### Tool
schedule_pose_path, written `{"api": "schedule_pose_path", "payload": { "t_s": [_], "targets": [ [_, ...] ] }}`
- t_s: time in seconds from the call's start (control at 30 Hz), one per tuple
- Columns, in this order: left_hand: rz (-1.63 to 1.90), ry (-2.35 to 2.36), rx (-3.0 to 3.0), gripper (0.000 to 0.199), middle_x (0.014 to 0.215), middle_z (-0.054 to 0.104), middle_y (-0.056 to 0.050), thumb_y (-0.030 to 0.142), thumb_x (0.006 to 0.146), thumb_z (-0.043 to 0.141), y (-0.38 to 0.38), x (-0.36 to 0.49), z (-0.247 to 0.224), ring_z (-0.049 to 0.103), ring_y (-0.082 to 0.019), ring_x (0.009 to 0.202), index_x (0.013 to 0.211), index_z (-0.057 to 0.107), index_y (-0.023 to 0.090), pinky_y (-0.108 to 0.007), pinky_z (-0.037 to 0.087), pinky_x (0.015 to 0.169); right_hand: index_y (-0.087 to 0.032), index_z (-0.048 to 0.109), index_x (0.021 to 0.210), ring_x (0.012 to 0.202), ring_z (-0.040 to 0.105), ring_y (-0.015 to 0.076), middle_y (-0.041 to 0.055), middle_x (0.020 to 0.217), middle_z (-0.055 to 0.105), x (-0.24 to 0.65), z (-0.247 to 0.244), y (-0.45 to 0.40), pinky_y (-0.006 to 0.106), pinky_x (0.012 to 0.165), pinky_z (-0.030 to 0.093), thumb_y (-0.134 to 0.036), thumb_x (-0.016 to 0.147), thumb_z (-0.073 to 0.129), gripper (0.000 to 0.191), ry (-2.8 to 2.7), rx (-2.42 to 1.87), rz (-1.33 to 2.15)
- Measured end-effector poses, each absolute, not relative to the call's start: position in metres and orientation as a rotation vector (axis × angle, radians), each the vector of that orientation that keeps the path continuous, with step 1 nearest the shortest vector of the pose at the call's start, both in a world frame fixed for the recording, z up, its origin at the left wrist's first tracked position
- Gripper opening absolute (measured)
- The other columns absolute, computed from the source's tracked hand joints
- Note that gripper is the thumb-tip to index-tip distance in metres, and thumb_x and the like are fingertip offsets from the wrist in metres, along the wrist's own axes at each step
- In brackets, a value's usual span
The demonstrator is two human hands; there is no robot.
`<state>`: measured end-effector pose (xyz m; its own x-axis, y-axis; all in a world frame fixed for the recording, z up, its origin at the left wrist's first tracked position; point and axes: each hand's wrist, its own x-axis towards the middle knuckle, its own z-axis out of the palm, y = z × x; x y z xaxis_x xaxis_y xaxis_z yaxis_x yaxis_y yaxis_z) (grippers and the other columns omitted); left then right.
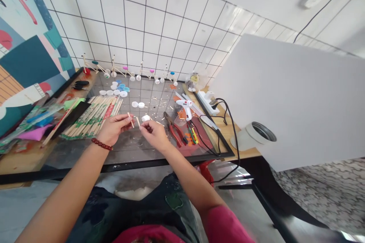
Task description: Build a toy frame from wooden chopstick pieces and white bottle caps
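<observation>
My left hand (114, 127), with a beaded bracelet on its wrist, pinches a short wooden stick (130, 120) between thumb and fingers. Just to the right, my right hand (154, 133) is closed at the fingertips on another short stick (138, 122). A small gap separates the two sticks. A white cap (145, 118) sits right behind my right fingertips. Farther back lie two white caps (138, 104) side by side. Left of my left hand is a spread of paper-wrapped sticks (92, 115).
Red-handled pliers (175, 129), a white glue gun (185, 107) and a yellow-green cutter (194, 135) lie to the right. Small stick models (152, 72) line the back. A power strip (207, 102) has black cables. White and blue caps (116, 90) lie back left.
</observation>
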<state>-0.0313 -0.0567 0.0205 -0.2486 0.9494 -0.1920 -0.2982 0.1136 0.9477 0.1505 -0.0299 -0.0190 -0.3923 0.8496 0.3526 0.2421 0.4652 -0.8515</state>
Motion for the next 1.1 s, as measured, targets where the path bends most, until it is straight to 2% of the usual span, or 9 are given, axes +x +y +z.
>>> {"api": "schedule_pose_path", "payload": {
  "t_s": [0.17, 0.33, 0.47, 0.57, 0.73, 0.87, 1.1],
  "targets": [
    [1.309, 1.162, 0.797, 0.040, 0.079, 0.079, -0.009, 0.032, 0.044, 0.102, -0.062, -0.023, 0.022, 0.068, -0.016, 0.068, 0.075, 0.084, 0.015, -0.025, 0.059, 0.059, -0.019, 0.068, 0.083, 0.066, 0.057, 0.0123, -0.0007, 0.075, 0.068, 0.148, -0.020, -0.027, 0.023, 0.064, 0.046, -0.031, 0.089, 0.062, 0.014, -1.836, -0.940, 1.062],
    [1.289, 1.167, 0.839, 0.046, 0.073, 0.075, -0.007, 0.041, 0.040, 0.103, -0.061, -0.022, 0.018, 0.065, -0.014, 0.063, 0.073, 0.083, 0.015, -0.026, 0.058, 0.060, -0.018, 0.069, 0.082, 0.063, 0.056, 0.0113, -0.0017, 0.072, 0.066, 0.148, -0.020, -0.026, 0.022, 0.062, 0.046, -0.035, 0.090, 0.063, 0.019, -1.849, -0.928, 1.104],
    [1.343, 1.185, 0.804, 0.046, 0.067, 0.071, -0.004, 0.043, 0.041, 0.103, -0.059, -0.025, 0.019, 0.062, -0.013, 0.060, 0.067, 0.078, 0.014, -0.027, 0.055, 0.059, -0.018, 0.073, 0.094, 0.066, 0.060, 0.0122, 0.0006, 0.079, 0.071, 0.151, -0.023, -0.026, 0.024, 0.064, 0.051, -0.036, 0.087, 0.072, 0.020, -1.830, -0.902, 1.100],
    [1.340, 1.181, 0.806, 0.047, 0.064, 0.068, -0.003, 0.044, 0.043, 0.102, -0.058, -0.026, 0.019, 0.061, -0.013, 0.058, 0.066, 0.076, 0.014, -0.028, 0.054, 0.058, -0.018, 0.075, 0.101, 0.066, 0.060, 0.0120, 0.0011, 0.083, 0.072, 0.152, -0.027, -0.027, 0.024, 0.064, 0.053, -0.035, 0.079, 0.084, 0.029, -1.894, -0.883, 1.032],
    [1.282, 1.165, 0.827, 0.048, 0.062, 0.067, -0.003, 0.046, 0.041, 0.103, -0.060, -0.024, 0.019, 0.061, -0.013, 0.056, 0.063, 0.075, 0.014, -0.026, 0.054, 0.056, -0.020, 0.074, 0.090, 0.066, 0.059, 0.0119, 0.0002, 0.081, 0.071, 0.151, -0.029, -0.028, 0.024, 0.066, 0.050, -0.034, 0.083, 0.084, 0.019, -1.904, -0.902, 0.924],
    [1.243, 1.153, 0.832, 0.050, 0.064, 0.069, -0.004, 0.048, 0.040, 0.103, -0.061, -0.021, 0.019, 0.063, -0.013, 0.057, 0.064, 0.076, 0.014, -0.025, 0.055, 0.057, -0.020, 0.072, 0.086, 0.065, 0.058, 0.0115, -0.0007, 0.081, 0.071, 0.153, -0.026, -0.028, 0.024, 0.066, 0.049, -0.034, 0.082, 0.085, 0.019, -1.909, -0.891, 0.880],
    [1.274, 1.161, 0.827, 0.051, 0.066, 0.071, -0.005, 0.049, 0.038, 0.103, -0.061, -0.020, 0.018, 0.063, -0.013, 0.059, 0.066, 0.079, 0.014, -0.025, 0.054, 0.056, -0.020, 0.071, 0.081, 0.063, 0.057, 0.0120, -0.0004, 0.076, 0.069, 0.154, -0.021, -0.031, 0.024, 0.064, 0.048, -0.049, 0.085, 0.082, 0.031, -1.946, -0.922, 0.848]
  ]
}}
